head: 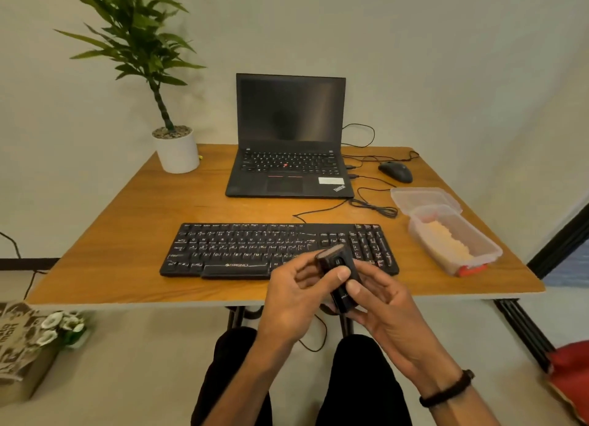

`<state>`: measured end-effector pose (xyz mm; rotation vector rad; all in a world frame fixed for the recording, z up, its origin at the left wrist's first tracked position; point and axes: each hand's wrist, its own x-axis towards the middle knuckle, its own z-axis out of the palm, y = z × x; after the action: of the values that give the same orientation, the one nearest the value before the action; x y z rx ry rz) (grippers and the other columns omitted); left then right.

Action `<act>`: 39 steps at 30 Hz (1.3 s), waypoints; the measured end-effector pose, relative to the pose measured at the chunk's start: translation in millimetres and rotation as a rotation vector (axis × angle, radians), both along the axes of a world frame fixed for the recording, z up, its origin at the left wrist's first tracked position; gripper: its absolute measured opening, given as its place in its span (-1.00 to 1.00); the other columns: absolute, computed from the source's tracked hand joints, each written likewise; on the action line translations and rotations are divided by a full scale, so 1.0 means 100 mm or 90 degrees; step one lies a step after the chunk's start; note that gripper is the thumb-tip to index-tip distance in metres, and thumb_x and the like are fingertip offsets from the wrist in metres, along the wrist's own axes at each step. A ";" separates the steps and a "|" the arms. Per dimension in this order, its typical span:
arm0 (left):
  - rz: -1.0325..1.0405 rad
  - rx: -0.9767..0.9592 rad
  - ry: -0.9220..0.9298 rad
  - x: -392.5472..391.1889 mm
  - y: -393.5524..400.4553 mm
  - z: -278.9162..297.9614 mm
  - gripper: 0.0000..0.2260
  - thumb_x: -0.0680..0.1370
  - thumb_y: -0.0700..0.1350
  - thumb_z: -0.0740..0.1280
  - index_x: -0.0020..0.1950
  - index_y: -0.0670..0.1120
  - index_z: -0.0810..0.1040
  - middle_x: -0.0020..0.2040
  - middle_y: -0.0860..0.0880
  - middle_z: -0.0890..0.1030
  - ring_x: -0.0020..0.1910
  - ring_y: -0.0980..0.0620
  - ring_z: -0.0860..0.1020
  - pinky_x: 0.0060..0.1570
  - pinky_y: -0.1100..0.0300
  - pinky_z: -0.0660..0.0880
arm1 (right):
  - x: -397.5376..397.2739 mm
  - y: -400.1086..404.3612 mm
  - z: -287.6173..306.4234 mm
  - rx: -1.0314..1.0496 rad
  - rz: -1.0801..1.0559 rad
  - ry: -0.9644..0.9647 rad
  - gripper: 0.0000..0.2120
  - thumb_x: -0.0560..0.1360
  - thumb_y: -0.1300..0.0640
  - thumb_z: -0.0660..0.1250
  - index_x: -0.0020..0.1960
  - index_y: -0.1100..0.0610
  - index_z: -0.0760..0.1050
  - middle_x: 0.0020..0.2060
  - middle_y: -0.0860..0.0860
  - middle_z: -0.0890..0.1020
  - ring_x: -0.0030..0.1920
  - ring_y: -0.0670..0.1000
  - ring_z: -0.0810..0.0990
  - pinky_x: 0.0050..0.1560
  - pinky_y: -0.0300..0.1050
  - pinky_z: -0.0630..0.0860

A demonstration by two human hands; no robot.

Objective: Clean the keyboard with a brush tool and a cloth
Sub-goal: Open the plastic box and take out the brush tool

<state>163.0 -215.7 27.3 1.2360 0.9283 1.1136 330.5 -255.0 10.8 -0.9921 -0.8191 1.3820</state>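
Both hands are raised together above the near edge of the wooden worktop [127, 221], holding a small black brush tool [338, 277] between them. Left hand [293, 301]: thumb laid across the front face of the tool, the other fingers curled behind it. Right hand [379, 304]: thumb pressed on the tool's lower body, fingers wrapped round its right side and underside; a dark band [446, 390] sits on that wrist. The tool is tilted, its upper end leaning far and left and showing a brownish face; whether that face is bristles or a cap cannot be told. It is held in front of the near right part of the black keyboard [242, 250]; whether it touches the keys cannot be told from this angle. The keyboard lies flat at the near centre of the worktop, its cable [318, 210] running far and right toward an open laptop [290, 138] with a dark screen. A black mouse [395, 171] lies to the right of the laptop. On the right side of the worktop stands an open clear plastic box [478, 244] with a pale folded cloth [449, 242] inside, its lid [424, 197] hinged back on the far side. A potted plant [177, 150] stands at the far left corner.
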 end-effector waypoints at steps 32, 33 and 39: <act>-0.165 0.013 -0.120 0.14 -0.12 -0.12 -0.67 0.72 0.03 0.23 0.46 0.01 0.56 -0.06 -0.02 0.65 -0.23 0.16 0.55 -0.28 0.07 0.34 | -0.38 -0.21 -0.04 0.150 -0.087 -0.142 -0.59 0.62 -0.01 0.29 0.46 -0.04 0.41 0.17 0.12 0.66 0.13 0.20 0.66 -0.01 0.06 0.57; -0.167 0.011 -0.124 0.14 -0.12 -0.12 -0.67 0.72 0.04 0.24 0.45 0.01 0.56 -0.05 -0.05 0.65 -0.19 0.13 0.57 -0.25 0.04 0.36 | -0.39 -0.21 -0.05 0.150 -0.089 -0.148 -0.59 0.62 -0.01 0.29 0.46 -0.03 0.41 0.17 0.11 0.66 0.16 0.19 0.66 0.02 0.07 0.58; -0.171 -0.001 -0.118 0.13 -0.12 -0.14 -0.66 0.72 0.00 0.22 0.45 -0.07 0.55 0.07 -0.09 0.67 -0.06 0.09 0.62 -0.19 0.26 0.52 | -0.42 -0.19 -0.05 0.150 -0.110 -0.161 -0.61 0.62 -0.03 0.29 0.43 -0.04 0.44 0.23 0.09 0.66 0.27 0.17 0.63 0.23 0.29 0.57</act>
<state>176.4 -227.3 13.3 1.1948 0.6032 0.9923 289.0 -274.2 6.0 -1.0379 -1.0327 0.9998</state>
